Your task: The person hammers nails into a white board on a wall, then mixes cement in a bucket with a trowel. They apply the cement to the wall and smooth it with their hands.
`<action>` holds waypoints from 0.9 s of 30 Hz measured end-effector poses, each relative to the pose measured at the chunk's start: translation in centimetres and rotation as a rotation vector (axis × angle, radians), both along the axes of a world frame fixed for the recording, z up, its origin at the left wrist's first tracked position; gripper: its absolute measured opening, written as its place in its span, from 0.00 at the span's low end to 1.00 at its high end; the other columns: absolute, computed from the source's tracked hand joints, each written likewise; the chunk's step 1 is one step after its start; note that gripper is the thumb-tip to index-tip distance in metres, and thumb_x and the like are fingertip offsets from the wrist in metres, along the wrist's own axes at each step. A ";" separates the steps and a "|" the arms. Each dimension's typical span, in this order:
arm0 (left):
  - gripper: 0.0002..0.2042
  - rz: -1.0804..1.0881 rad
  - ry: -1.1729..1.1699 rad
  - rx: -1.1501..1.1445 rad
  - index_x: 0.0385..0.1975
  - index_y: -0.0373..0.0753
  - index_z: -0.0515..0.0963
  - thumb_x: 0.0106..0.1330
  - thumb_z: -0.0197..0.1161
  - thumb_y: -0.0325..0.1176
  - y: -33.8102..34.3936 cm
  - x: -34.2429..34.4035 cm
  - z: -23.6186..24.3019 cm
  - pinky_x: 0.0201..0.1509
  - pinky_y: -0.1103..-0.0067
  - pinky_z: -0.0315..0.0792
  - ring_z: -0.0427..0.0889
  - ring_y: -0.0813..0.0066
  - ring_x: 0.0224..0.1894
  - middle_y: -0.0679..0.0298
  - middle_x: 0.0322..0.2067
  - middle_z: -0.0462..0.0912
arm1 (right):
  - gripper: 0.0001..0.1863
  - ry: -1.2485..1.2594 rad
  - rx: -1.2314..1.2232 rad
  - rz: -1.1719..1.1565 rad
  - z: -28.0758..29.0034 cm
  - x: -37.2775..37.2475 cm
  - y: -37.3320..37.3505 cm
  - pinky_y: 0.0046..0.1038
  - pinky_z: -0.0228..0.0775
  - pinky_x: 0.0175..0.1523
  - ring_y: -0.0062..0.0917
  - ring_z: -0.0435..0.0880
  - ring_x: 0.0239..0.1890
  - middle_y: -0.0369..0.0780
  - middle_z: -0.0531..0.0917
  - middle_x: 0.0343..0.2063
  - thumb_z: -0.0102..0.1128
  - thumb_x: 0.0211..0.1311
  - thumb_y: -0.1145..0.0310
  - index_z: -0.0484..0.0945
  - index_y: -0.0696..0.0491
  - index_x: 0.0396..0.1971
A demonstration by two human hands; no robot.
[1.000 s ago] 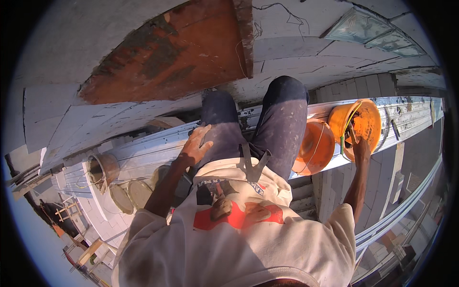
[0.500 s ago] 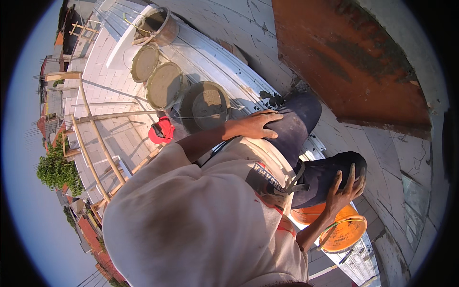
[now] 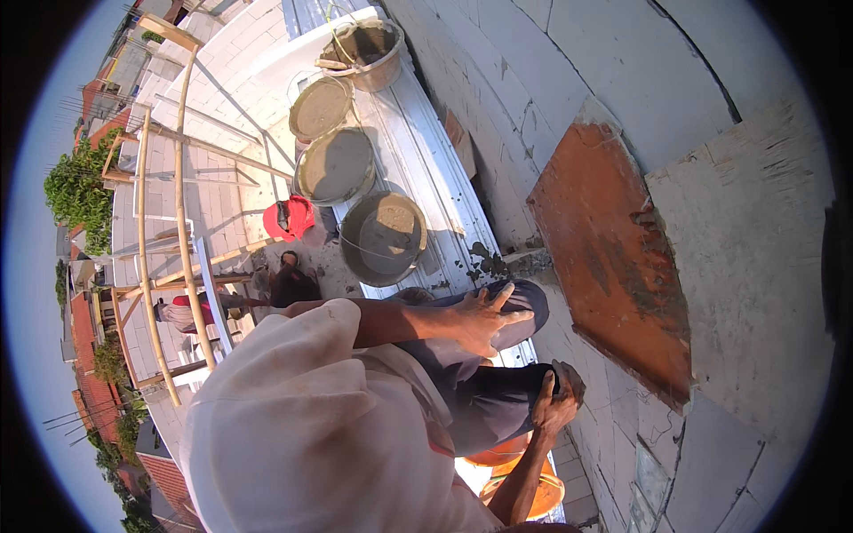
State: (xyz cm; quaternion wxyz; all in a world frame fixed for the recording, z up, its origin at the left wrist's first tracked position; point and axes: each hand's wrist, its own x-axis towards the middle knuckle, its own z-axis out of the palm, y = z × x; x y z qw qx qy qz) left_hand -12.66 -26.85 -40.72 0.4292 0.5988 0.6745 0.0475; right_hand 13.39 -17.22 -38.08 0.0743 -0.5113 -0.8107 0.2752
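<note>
My left hand (image 3: 487, 320) rests on my dark-trousered knee (image 3: 526, 313) with its fingers spread; it holds nothing. At my other knee, my right hand (image 3: 551, 407) is curled, its fingers bent round a dark greyish shape that I cannot make out against the black cloth. Beyond my left hand stands a bucket of grey mortar (image 3: 384, 238), its wire handle lying across it. Two more mortar buckets, a middle one (image 3: 333, 166) and a far one (image 3: 320, 109), line up behind it.
A larger tub (image 3: 378, 71) stands past the buckets on pale ribbed sheeting (image 3: 435, 164). An orange-brown board (image 3: 613, 258) smeared with mortar is against the block wall on the right. Orange buckets (image 3: 544, 494) are beside my right forearm. A red cap (image 3: 289, 218), a person (image 3: 187, 313) and wooden poles (image 3: 183, 178) are leftward.
My view has turned and shifted, so the buckets and board appear elsewhere. My left hand's fingers have spread on the knee. My right hand's fingers, spread on the other knee before, now curl.
</note>
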 end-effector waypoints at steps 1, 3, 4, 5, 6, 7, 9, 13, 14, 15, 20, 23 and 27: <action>0.52 0.052 -0.042 -0.065 0.80 0.64 0.47 0.56 0.73 0.51 -0.2 0.0 1.9 0.70 0.40 0.60 0.57 0.14 0.69 0.33 0.77 0.37 | 0.20 -0.002 -0.067 -0.003 0.1 0.0 0.2 0.43 0.69 0.66 0.44 0.80 0.58 0.46 0.86 0.51 0.59 0.70 0.52 0.89 0.50 0.47; 0.52 0.148 -0.072 -0.148 0.80 0.66 0.46 0.57 0.72 0.48 -0.6 -0.3 5.5 0.68 0.42 0.62 0.59 0.17 0.69 0.35 0.78 0.36 | 0.20 0.011 -0.111 0.044 0.6 0.0 0.6 0.43 0.70 0.65 0.44 0.81 0.56 0.46 0.87 0.50 0.59 0.71 0.51 0.89 0.51 0.47; 0.51 0.181 -0.063 -0.169 0.80 0.66 0.47 0.58 0.71 0.49 -1.1 -0.6 7.5 0.68 0.43 0.64 0.61 0.18 0.69 0.36 0.78 0.37 | 0.20 0.059 -0.084 0.102 0.6 0.3 0.8 0.43 0.70 0.64 0.45 0.81 0.55 0.46 0.86 0.50 0.57 0.72 0.52 0.87 0.51 0.48; 0.50 0.203 -0.056 -0.192 0.80 0.66 0.47 0.58 0.70 0.50 -1.5 -0.4 9.1 0.67 0.44 0.65 0.62 0.19 0.68 0.36 0.78 0.38 | 0.20 0.082 -0.073 0.133 0.6 0.9 0.7 0.44 0.70 0.64 0.45 0.81 0.55 0.46 0.86 0.49 0.56 0.73 0.53 0.86 0.52 0.49; 0.49 0.245 -0.040 -0.219 0.80 0.66 0.48 0.58 0.70 0.51 -2.3 -0.8 10.8 0.67 0.45 0.66 0.63 0.20 0.68 0.37 0.78 0.39 | 0.20 0.107 -0.066 0.162 0.4 1.2 0.6 0.44 0.70 0.64 0.46 0.81 0.55 0.47 0.86 0.49 0.56 0.74 0.54 0.85 0.53 0.50; 0.49 0.271 -0.024 -0.239 0.80 0.66 0.49 0.58 0.69 0.53 -2.5 -0.8 12.2 0.66 0.45 0.67 0.64 0.21 0.68 0.37 0.78 0.40 | 0.19 0.135 0.024 0.240 0.4 1.7 0.6 0.48 0.73 0.60 0.53 0.82 0.52 0.54 0.85 0.48 0.59 0.71 0.59 0.84 0.58 0.50; 0.50 0.373 -0.025 -0.298 0.79 0.67 0.49 0.56 0.70 0.55 -3.3 -0.7 14.9 0.66 0.43 0.67 0.64 0.23 0.69 0.39 0.78 0.42 | 0.21 -0.239 -0.053 0.182 1.6 2.4 -0.9 0.51 0.67 0.68 0.54 0.77 0.60 0.54 0.81 0.55 0.56 0.71 0.60 0.80 0.56 0.56; 0.50 0.443 -0.038 -0.352 0.77 0.58 0.52 0.53 0.71 0.54 -4.1 -2.1 20.9 0.68 0.43 0.67 0.67 0.23 0.67 0.39 0.76 0.48 | 0.30 -0.225 -0.202 0.346 8.7 3.1 -4.0 0.48 0.60 0.75 0.47 0.63 0.74 0.45 0.69 0.69 0.62 0.57 0.62 0.77 0.45 0.63; 0.50 0.465 -0.034 -0.371 0.77 0.55 0.53 0.53 0.72 0.54 -4.7 -2.2 21.7 0.68 0.44 0.67 0.67 0.23 0.66 0.39 0.75 0.49 | 0.30 -0.194 -0.300 0.387 11.0 3.4 -4.4 0.47 0.59 0.76 0.45 0.65 0.73 0.45 0.71 0.68 0.65 0.55 0.62 0.79 0.44 0.62; 0.50 0.481 -0.028 -0.368 0.76 0.51 0.53 0.53 0.72 0.54 -5.1 -2.6 22.6 0.68 0.46 0.68 0.68 0.23 0.66 0.38 0.75 0.51 | 0.31 -0.152 -0.403 0.431 13.0 3.5 -4.7 0.46 0.57 0.77 0.43 0.67 0.73 0.45 0.74 0.67 0.68 0.53 0.62 0.80 0.43 0.61; 0.46 0.555 -0.056 -0.419 0.70 0.36 0.61 0.54 0.72 0.54 -7.4 -6.2 29.3 0.67 0.55 0.72 0.74 0.33 0.63 0.36 0.67 0.66 | 0.30 -0.034 -0.668 0.262 21.1 3.6 -6.6 0.36 0.74 0.65 0.36 0.83 0.58 0.46 0.82 0.59 0.73 0.54 0.62 0.81 0.51 0.60; 0.38 0.452 -0.113 -0.327 0.64 0.34 0.70 0.57 0.70 0.52 -10.5 -8.7 27.9 0.64 0.58 0.74 0.79 0.39 0.61 0.34 0.58 0.76 | 0.25 -0.021 -0.627 0.184 25.7 3.5 -6.5 0.31 0.83 0.49 0.29 0.90 0.41 0.44 0.89 0.46 0.76 0.55 0.66 0.83 0.55 0.54; 0.24 0.391 -0.156 -0.368 0.42 0.29 0.82 0.62 0.69 0.47 -9.5 -13.2 32.4 0.47 0.63 0.78 0.87 0.56 0.42 0.45 0.36 0.86 | 0.17 -0.070 -0.484 -0.025 29.5 3.6 -7.1 0.34 0.82 0.49 0.36 0.90 0.43 0.47 0.89 0.43 0.68 0.59 0.65 0.86 0.51 0.49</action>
